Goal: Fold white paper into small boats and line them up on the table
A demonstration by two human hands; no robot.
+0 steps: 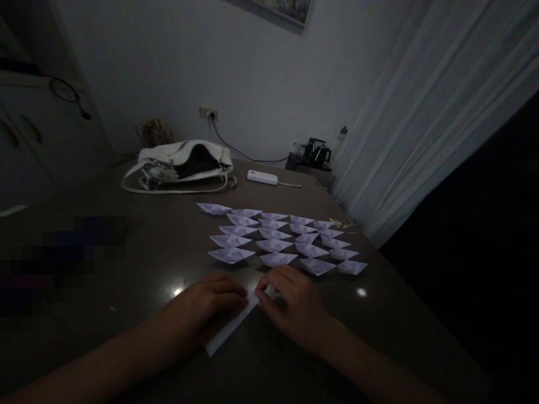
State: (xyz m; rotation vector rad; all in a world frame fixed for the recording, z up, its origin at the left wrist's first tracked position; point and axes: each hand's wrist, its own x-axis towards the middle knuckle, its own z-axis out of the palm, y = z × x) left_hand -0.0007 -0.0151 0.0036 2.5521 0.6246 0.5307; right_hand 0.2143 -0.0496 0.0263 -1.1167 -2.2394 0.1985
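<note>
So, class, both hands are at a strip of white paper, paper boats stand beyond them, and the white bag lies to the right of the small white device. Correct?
Not quite: the head view shows the white bag to the left of the small white device. The rest holds: left hand and right hand at the white paper, paper boats beyond them.

1 open white handbag (166, 152) | 1 wall socket (204, 111) | pale curtain (408, 106)

Dim all over here, the far right lost in black! Glare spots gleam off the dark tabletop (155, 241), and coarse pixel blocks smear the left edge.
</note>
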